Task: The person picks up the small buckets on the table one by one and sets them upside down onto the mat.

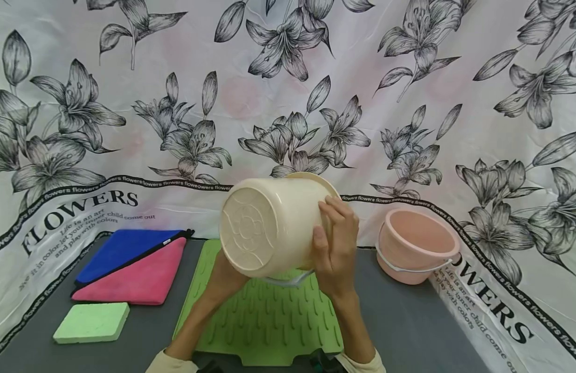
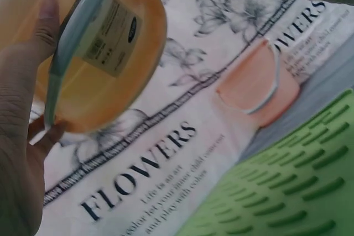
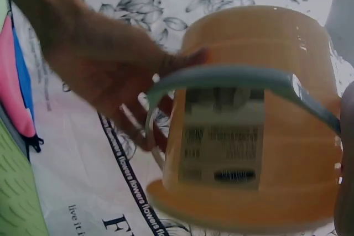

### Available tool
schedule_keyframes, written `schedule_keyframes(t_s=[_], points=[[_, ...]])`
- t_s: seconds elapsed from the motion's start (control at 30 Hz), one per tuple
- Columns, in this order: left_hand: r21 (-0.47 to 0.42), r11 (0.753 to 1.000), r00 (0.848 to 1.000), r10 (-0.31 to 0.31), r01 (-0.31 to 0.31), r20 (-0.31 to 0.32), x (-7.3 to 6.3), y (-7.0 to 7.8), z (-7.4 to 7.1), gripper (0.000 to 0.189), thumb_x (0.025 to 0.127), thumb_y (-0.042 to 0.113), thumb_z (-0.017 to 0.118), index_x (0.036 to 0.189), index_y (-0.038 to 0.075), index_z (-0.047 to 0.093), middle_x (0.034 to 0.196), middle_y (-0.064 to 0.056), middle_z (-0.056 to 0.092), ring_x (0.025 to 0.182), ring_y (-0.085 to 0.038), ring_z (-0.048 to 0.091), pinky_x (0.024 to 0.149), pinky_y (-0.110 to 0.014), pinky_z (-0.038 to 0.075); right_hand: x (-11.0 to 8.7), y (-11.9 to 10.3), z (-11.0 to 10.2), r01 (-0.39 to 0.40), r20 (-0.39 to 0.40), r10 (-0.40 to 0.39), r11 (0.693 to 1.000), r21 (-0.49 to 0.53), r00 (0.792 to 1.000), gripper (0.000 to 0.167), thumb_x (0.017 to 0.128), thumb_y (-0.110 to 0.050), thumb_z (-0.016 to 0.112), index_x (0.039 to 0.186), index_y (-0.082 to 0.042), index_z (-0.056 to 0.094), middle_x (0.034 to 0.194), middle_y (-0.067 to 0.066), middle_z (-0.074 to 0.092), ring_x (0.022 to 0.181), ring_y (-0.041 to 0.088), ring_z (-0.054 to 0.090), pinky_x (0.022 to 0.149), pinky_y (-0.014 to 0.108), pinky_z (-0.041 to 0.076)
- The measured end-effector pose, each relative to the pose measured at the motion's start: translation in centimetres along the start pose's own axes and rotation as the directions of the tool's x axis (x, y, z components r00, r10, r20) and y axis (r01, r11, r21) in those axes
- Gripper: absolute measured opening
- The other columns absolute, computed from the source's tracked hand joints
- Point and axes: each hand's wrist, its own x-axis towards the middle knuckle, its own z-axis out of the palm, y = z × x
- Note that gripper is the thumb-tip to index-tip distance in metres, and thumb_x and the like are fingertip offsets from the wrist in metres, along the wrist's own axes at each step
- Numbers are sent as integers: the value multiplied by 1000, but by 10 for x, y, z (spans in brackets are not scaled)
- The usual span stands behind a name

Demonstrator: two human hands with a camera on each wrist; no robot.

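A cream bucket [image 1: 292,223] is lifted above a green ridged mat [image 1: 278,321], tipped so its embossed base faces the head camera. My right hand [image 1: 336,243] grips its right side near the rim, thumb and fingers spread over the wall. On the opposite side my left hand [image 1: 227,274] holds it, the fingers hidden behind the bucket in the head view. The left wrist view shows the left thumb [image 2: 47,26] on the wall beside the grey handle [image 2: 83,31]. A printed label [image 3: 224,136] is stuck on the wall below the handle.
A pink bucket [image 1: 395,259] with a pale handle stands at the right. To the left lie a blue and pink cloth item [image 1: 138,269] with black trim and a light green sponge-like block [image 1: 92,322]. A flower-printed sheet [image 1: 199,52] hangs behind the grey table [image 1: 409,321].
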Motion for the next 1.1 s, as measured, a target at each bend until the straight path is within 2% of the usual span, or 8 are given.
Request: schedule_keyframes(t_s=[0.13, 0.27, 0.37, 0.53, 0.73, 0.87, 1.0, 1.1], points=[[-102, 993, 998, 58, -55, 22, 5, 3, -13, 69, 97, 14, 75, 156, 2, 40, 143, 15, 58, 135, 1, 55, 109, -16, 47, 1, 2, -2, 85, 140, -86, 996, 16, 986, 63, 107, -52, 53, 144, -1, 56, 151, 23, 52, 140, 37, 46, 119, 38, 33], [-125, 990, 998, 60, -58, 15, 9, 10, -20, 62, 104, 23, 67, 157, 7, 40, 143, 16, 58, 136, 0, 55, 113, -16, 46, 1, 3, -11, 137, 305, -146, 989, 51, 941, 106, 83, -78, 63, 154, -1, 46, 161, 24, 41, 149, 35, 38, 119, 41, 33], [-81, 996, 1000, 24, -24, -6, 11, 19, -24, 61, 104, 28, 67, 155, 6, 43, 137, 15, 61, 126, 0, 60, 106, -15, 48, 2, 6, -17, 159, 388, -173, 985, 68, 905, 120, 76, -79, 66, 159, 2, 37, 165, 26, 33, 155, 35, 31, 126, 40, 30], [-50, 998, 999, -45, 45, -7, 14, 33, -28, 74, 103, 45, 64, 160, 6, 38, 141, 16, 58, 125, 1, 58, 104, -14, 47, 3, 7, -18, 103, 399, -135, 990, 101, 907, 107, 85, -63, 71, 159, 6, 34, 165, 28, 30, 158, 31, 27, 129, 30, 27], [0, 1000, 1000, 0, 0, -16, 17, 36, -32, 99, 91, 68, 66, 166, 15, 29, 157, 14, 45, 135, -1, 50, 111, -15, 40, 3, 4, -19, -8, 386, -86, 972, 235, 919, 99, 91, -53, 72, 159, 7, 31, 166, 29, 25, 161, 28, 24, 130, 31, 26], [92, 996, 999, -1, 4, -34, 20, 43, -36, 110, 80, 73, 71, 165, 15, 34, 149, 10, 47, 134, -3, 45, 116, -44, 37, 2, 6, -18, -91, 388, -35, 949, 303, 921, 97, 94, -53, 69, 161, 4, 29, 169, 20, 27, 162, 24, 23, 132, 33, 22], [186, 982, 999, -9, 16, -38, 23, 48, -38, 111, 78, 54, 87, 166, 18, 30, 149, -5, 46, 140, -3, 39, 114, -67, 33, 1, 7, -16, -176, 395, 29, 923, 342, 918, 91, 96, -50, 71, 162, -1, 33, 169, 16, 29, 160, 23, 25, 131, 38, 23], [240, 971, 999, -2, 13, -47, 23, 49, -38, 114, 75, 21, 96, 167, 18, 28, 147, -17, 47, 138, -4, 40, 114, -59, 37, -1, 9, -12, -209, 403, 64, 922, 327, 913, 86, 96, -47, 72, 162, -5, 36, 168, 17, 29, 159, 24, 22, 130, 51, 22]])
